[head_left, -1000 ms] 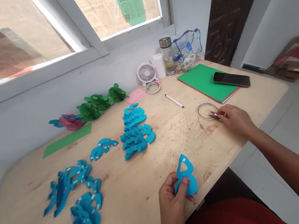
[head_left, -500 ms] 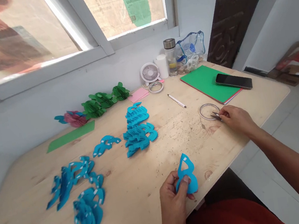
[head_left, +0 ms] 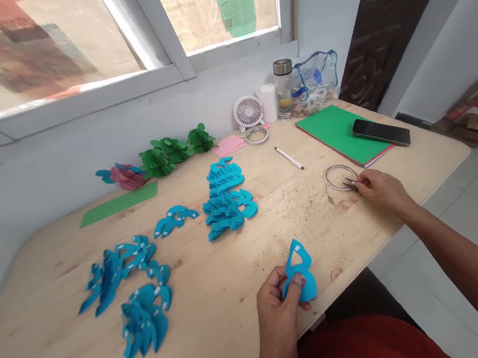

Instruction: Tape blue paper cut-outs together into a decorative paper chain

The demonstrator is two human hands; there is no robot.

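Observation:
My left hand (head_left: 279, 309) pinches a blue paper cutout (head_left: 304, 285) with scalloped edges near the front edge of the table. A small white patch shows near the cutout's pointed top, above an opening in it. To the right, my right hand (head_left: 383, 191) is closed on a small two-pointed dark metal tool (head_left: 350, 184); whether it is snips or tweezers I cannot tell. Its points reach over the rim of a roll of narrow tape (head_left: 327, 181) lying flat. Fingers hide the tool's handle.
Blue cutouts with white patches (head_left: 146, 322) lie at left, and fanned blue cutouts (head_left: 224, 213) at centre. Behind are green paper shapes (head_left: 170, 151), a fan (head_left: 248, 112), another tape roll (head_left: 256, 135), a pen (head_left: 289, 158), a bottle (head_left: 284, 89), and a phone (head_left: 381, 132) on green sheets (head_left: 334, 133).
The camera view has shifted slightly, so the table's contents appear farther right. Both hands keep their holds; the right hand stays at the tape roll, with little visible movement.

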